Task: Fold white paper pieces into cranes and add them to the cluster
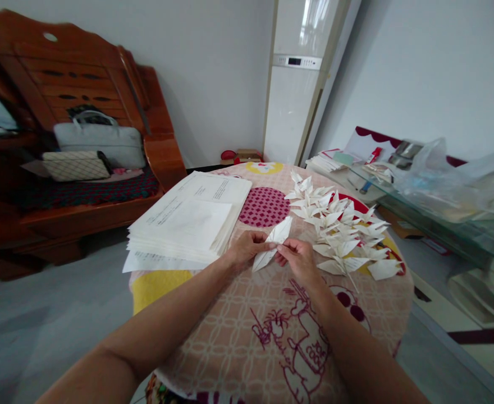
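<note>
Between my two hands is a piece of folded white paper, long and pointed at both ends, tilted over the table. My left hand pinches its left edge near the middle. On the other side, my right hand grips it with thumb and fingers close together. Several folded paper cranes lie crowded together to the right of my hands. A thick stack of white paper, some of it printed, sits to the left, with smaller sheets on top.
The round table wears a patterned pink cloth. At the right stands a glass-topped stand with a plastic bag and papers. A wooden chair at the left holds a grey bag. A tall white cabinet unit stands behind.
</note>
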`<state>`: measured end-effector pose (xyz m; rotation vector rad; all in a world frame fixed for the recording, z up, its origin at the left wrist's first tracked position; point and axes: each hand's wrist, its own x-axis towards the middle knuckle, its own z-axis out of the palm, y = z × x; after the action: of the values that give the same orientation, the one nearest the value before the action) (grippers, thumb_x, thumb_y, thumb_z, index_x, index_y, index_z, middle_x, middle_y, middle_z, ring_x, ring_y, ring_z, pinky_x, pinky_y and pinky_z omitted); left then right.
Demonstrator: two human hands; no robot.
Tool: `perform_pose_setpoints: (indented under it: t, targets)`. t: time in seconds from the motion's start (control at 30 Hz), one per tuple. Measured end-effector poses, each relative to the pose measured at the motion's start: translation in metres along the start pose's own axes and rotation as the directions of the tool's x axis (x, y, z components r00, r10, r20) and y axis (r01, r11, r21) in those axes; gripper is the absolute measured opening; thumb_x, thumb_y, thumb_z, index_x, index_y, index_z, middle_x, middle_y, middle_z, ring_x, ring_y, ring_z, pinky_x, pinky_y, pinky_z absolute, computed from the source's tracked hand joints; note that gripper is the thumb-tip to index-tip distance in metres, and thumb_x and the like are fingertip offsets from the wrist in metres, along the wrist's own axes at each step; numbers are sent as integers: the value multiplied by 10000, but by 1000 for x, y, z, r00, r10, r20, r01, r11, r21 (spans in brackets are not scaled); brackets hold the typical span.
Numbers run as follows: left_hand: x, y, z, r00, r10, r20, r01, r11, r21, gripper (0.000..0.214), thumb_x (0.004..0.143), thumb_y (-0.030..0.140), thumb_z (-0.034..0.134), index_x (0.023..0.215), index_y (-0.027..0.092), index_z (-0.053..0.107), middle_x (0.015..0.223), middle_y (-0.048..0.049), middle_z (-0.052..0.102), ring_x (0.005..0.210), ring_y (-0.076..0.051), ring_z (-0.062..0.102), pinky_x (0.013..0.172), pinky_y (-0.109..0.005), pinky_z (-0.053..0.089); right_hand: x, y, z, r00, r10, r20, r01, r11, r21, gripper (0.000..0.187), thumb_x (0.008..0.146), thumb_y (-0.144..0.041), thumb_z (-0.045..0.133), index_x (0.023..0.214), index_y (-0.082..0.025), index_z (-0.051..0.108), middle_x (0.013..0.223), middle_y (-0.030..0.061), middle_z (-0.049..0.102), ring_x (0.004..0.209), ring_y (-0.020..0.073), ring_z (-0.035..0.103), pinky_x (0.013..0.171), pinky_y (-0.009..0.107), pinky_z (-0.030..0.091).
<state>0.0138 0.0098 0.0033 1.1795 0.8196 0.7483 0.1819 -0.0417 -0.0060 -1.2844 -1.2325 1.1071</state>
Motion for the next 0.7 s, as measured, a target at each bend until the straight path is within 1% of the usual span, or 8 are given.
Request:
perform_pose_setpoints:
  t: [0.1,0.2,0.27,0.37,0.43,0.5,0.6,0.7]
  targets:
    - [-3,-1,-1,1000,-17,22,16,999,47,518,562,533,884,718,92,660,621,-2,603,538,-81,485,520,-212,313,-2,-3,-1,1000,14,-2,-14,999,42,239,706,-401,700,618,-190,630,566,20,671,460,136,589,454,242,476]
    - [-5,-1,-1,1000,11,25,-13,998,61,514,572,545,867,694,103,637,615,5,585,536,-78,467,514,-211,309,-4,-4,-1,1000,17,-1,-17,997,81,259,687,-413,721,601,-184,636,548,15,667,427,124,571,428,232,460]
    - [-5,0,-1,999,38,13,-40,993,110,511,592,561,842,665,111,612,589,17,552,515,-70,434,493,-207,278,-4,-4,0,1000,13,5,-14,995,99,274,680,-422,735,588,-185,632,530,11,659,412,122,561,413,230,449]
    - [-6,3,-1,995,103,-3,-100,967,233,497,639,565,801,624,118,583,547,33,493,488,-59,386,469,-207,219,-7,-7,1,1000,-7,19,5,993,121,292,699,-430,741,580,-188,630,508,5,647,404,123,553,416,235,445]
    - [-9,6,0,989,151,7,-148,957,249,484,661,545,788,596,127,552,528,44,457,480,-53,361,465,-208,202,-8,-9,3,999,-41,19,38,990,137,308,730,-440,733,581,-190,635,503,5,645,416,127,556,444,246,458]
    - [-13,9,0,986,167,23,-168,961,220,462,675,512,785,587,135,533,518,53,438,472,-48,347,464,-207,202,-10,-11,4,997,-71,-2,71,987,145,312,753,-444,729,589,-190,654,512,7,653,445,134,570,483,257,473]
    - [-19,12,2,993,114,37,-119,973,199,446,668,463,798,560,141,508,493,65,419,448,-41,322,451,-208,194,-10,-14,4,995,-81,-53,89,984,157,289,752,-426,735,590,-193,681,503,-4,646,461,137,568,501,261,464]
    - [-22,13,2,997,40,60,-51,979,195,436,644,439,815,549,139,514,485,61,441,439,-43,331,444,-210,194,-10,-15,1,992,-79,-98,96,979,179,280,754,-406,732,575,-197,683,495,-16,630,456,134,543,492,260,433]
